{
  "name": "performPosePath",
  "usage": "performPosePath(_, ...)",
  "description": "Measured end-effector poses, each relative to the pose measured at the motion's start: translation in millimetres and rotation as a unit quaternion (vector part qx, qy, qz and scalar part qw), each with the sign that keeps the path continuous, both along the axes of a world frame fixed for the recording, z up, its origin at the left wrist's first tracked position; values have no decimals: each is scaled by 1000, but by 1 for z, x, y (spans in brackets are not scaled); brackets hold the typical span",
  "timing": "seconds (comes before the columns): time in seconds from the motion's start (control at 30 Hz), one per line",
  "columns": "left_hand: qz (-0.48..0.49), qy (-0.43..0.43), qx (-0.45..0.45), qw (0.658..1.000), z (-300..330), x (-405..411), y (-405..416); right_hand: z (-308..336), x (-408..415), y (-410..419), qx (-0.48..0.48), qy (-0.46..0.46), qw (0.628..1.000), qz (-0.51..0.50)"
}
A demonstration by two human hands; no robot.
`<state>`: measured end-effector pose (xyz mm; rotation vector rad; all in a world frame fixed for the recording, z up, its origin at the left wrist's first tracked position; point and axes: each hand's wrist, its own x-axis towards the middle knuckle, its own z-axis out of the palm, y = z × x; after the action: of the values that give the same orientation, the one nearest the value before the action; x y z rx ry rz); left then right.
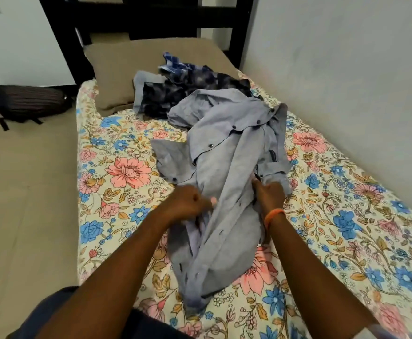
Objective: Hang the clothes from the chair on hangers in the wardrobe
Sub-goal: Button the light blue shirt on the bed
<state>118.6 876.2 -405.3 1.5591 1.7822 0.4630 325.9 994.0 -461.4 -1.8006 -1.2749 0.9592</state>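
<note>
A light blue shirt (pixel 227 172) is lying crumpled along the floral bed (pixel 117 152). The left hand (pixel 188 201) is clenching its fabric, seemingly, since motion blurs it; the right hand (pixel 269 194) is gripping a fold near the wall (pixel 346 81) side.

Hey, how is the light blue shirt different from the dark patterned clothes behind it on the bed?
The light blue shirt is plain and pale; the dark clothes are navy and patterned. The shirt lies stretched out near the person, gripped by the left hand and right hand; the dark clothes sit bunched, untouched, by the pillow. Both lie on the floral bedsheet.
</note>
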Motion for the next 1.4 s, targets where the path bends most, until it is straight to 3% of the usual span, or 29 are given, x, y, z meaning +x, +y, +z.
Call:
performPosePath(0.1,147,114,169,968,-8,-27,41,1,3,7,26,-42,999,-13)
performPosePath(0.17,132,224,129,957,-20,-46,72,-3,5,10,37,-60,997,-26)
performPosePath(0.27,117,269,38,955,-40,-64,99,-15,16,18,14,-99,995,-19)
performPosePath(0.33,80,301,90,946,-50,-71,104,-14,22,22,38,-108,992,-51)
performPosePath(0.4,37,334,135,932,-54,-76,103,-1,22,22,84,-54,989,-112)
performPosePath(0.5,19,259,68,963,-51,-80,98,40,7,26,185,86,966,-159)
performPosePath(0.6,35,143,17,989,-26,-86,90,92,-16,63,266,131,948,-114)
performPosePath(0.77,-53,-2,-72,996,44,-67,37,152,-32,154,314,-47,947,-42)
performPosePath(0.87,-90,129,-94,983,47,-38,15,139,-27,156,209,-99,971,56)
performPosePath(0.97,74,278,23,957,18,-10,-10,86,-16,89,186,-114,971,96)
performPosePath(1.03,169,269,111,942,-10,10,-34,49,-5,20,186,-147,969,71)
performPosePath(1.1,192,226,162,941,-33,28,-50,18,14,-39,144,-154,977,36)
performPosePath(1.2,186,203,236,932,-44,40,-61,-17,44,-90,67,-86,994,-4)
performPosePath(1.27,148,266,261,916,-43,41,-64,-18,55,-92,36,19,999,-31)
performPosePath(1.4,158,328,217,906,-45,39,-63,-1,61,-62,-67,279,953,-99)
